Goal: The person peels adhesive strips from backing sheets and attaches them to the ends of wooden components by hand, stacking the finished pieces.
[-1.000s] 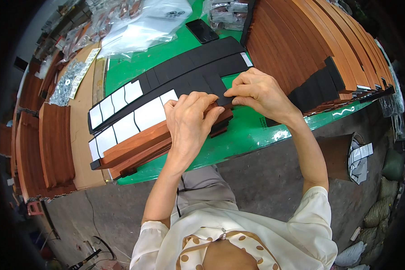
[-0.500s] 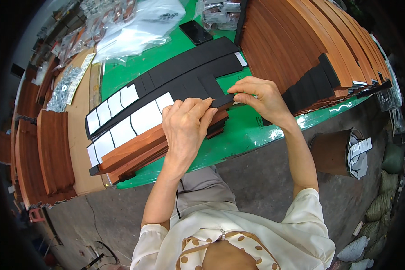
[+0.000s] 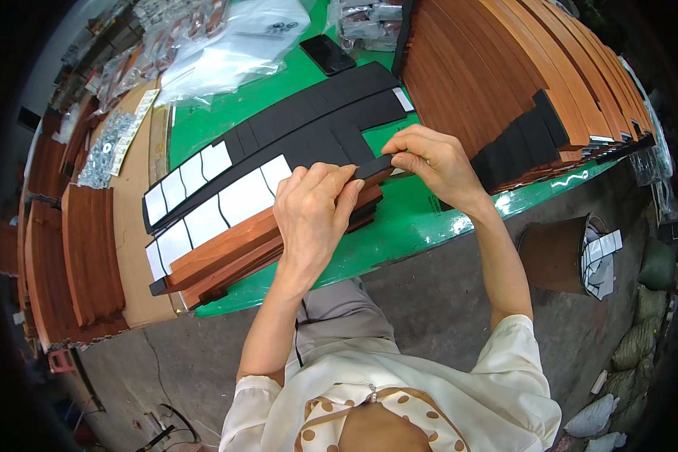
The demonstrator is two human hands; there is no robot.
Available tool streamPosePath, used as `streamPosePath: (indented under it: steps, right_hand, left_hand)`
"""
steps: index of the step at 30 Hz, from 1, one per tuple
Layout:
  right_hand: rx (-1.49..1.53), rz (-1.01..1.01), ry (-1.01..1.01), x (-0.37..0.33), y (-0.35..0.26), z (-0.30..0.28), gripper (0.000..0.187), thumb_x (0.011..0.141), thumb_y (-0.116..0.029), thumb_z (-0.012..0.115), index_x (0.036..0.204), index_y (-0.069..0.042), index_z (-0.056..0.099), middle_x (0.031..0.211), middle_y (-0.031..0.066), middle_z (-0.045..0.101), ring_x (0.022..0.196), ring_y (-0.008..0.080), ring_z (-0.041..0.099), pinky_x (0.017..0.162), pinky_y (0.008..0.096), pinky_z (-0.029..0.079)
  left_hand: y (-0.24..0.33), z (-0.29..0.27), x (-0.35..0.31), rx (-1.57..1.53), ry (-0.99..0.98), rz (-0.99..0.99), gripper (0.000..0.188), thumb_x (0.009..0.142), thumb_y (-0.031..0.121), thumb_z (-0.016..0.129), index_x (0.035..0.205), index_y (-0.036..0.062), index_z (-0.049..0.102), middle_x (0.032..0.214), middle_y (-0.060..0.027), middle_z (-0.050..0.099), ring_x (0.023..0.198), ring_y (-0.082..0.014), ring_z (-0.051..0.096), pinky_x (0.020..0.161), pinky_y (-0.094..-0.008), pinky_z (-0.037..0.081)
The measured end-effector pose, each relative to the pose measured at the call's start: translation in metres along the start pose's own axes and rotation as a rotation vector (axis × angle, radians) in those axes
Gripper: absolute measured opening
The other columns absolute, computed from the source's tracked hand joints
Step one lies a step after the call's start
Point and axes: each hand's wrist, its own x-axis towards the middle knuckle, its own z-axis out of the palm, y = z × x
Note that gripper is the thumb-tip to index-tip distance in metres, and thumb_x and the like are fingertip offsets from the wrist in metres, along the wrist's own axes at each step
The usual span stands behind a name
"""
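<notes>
A short black foam-like strip [image 3: 374,166] lies along the right end of a reddish-brown wooden slat [image 3: 222,245]. My left hand [image 3: 311,207] is closed over that end of the slat, with thumb and fingertips pinching the strip's near part. At the strip's far right end, my right hand [image 3: 435,162] grips it between thumb and bent forefinger. More slats lie beneath the top one, partly hidden by my left hand. Just behind them are black sheets cut into strips [image 3: 309,154], with white backing [image 3: 241,197] showing on their left part.
Tall stacks of wooden slats [image 3: 474,68] stand at the right of the green table [image 3: 407,218], others [image 3: 90,256] at the left on cardboard. A phone [image 3: 328,54], clear plastic bags [image 3: 233,53] and bagged metal hardware [image 3: 111,147] lie farther back. A brown bin [image 3: 554,256] holds white scraps.
Almost nothing differs. My left hand has shifted very slightly to the right, and both hands keep their grip on the black strip.
</notes>
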Motion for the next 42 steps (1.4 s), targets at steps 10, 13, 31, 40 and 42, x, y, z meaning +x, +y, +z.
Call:
streamPosePath:
  steps: [10, 13, 31, 40, 42]
  right_hand:
    - [-0.001, -0.04, 0.017, 0.001, -0.004, -0.003, 0.013, 0.082, -0.005, 0.065, 0.092, 0.003, 0.064, 0.083, 0.009, 0.063, 0.07, 0.0161, 0.061, 0.061, 0.0275, 0.049]
    - [0.017, -0.044, 0.016, 0.002, -0.005, -0.003, 0.013, 0.081, -0.005, 0.065, 0.091, 0.003, 0.064, 0.083, 0.0092, 0.063, 0.07, 0.0162, 0.062, 0.06, 0.0274, 0.049]
    - [-0.01, -0.047, 0.024, -0.002, 0.005, 0.002, 0.012, 0.082, -0.006, 0.064, 0.092, 0.001, 0.064, 0.086, 0.0089, 0.063, 0.072, 0.0177, 0.062, 0.063, 0.0284, 0.049]
    - [0.014, -0.037, 0.02, -0.001, 0.005, 0.002, 0.013, 0.081, -0.006, 0.066, 0.091, 0.002, 0.064, 0.086, 0.0085, 0.064, 0.072, 0.0188, 0.062, 0.061, 0.0281, 0.05]
    - [0.024, -0.038, 0.023, -0.002, 0.006, 0.002, 0.013, 0.081, -0.005, 0.065, 0.091, 0.002, 0.064, 0.086, 0.0084, 0.063, 0.072, 0.0186, 0.062, 0.061, 0.0279, 0.05]
  left_hand:
    - [-0.001, 0.0, 0.002, -0.073, -0.028, -0.066, 0.014, 0.077, 0.011, 0.07, 0.087, 0.0028, 0.068, 0.078, -0.0041, 0.063, 0.068, -0.0186, 0.055, 0.062, -0.0306, 0.043]
    - [-0.001, -0.001, 0.002, -0.065, -0.029, -0.058, 0.013, 0.077, 0.01, 0.069, 0.088, 0.0027, 0.067, 0.078, -0.0042, 0.063, 0.069, -0.0188, 0.056, 0.063, -0.0309, 0.043]
    - [0.0, 0.0, 0.001, -0.077, -0.019, -0.084, 0.017, 0.072, 0.01, 0.074, 0.087, 0.0021, 0.069, 0.079, -0.0056, 0.064, 0.072, -0.0199, 0.058, 0.065, -0.0318, 0.044]
    - [0.001, -0.002, 0.002, -0.078, -0.026, -0.069, 0.017, 0.071, 0.009, 0.075, 0.085, 0.0012, 0.069, 0.079, -0.0062, 0.065, 0.071, -0.0201, 0.058, 0.064, -0.0316, 0.045]
    - [0.001, -0.001, 0.002, -0.078, -0.027, -0.071, 0.018, 0.07, 0.009, 0.075, 0.085, 0.0011, 0.069, 0.079, -0.0063, 0.065, 0.071, -0.0201, 0.058, 0.064, -0.0315, 0.045]
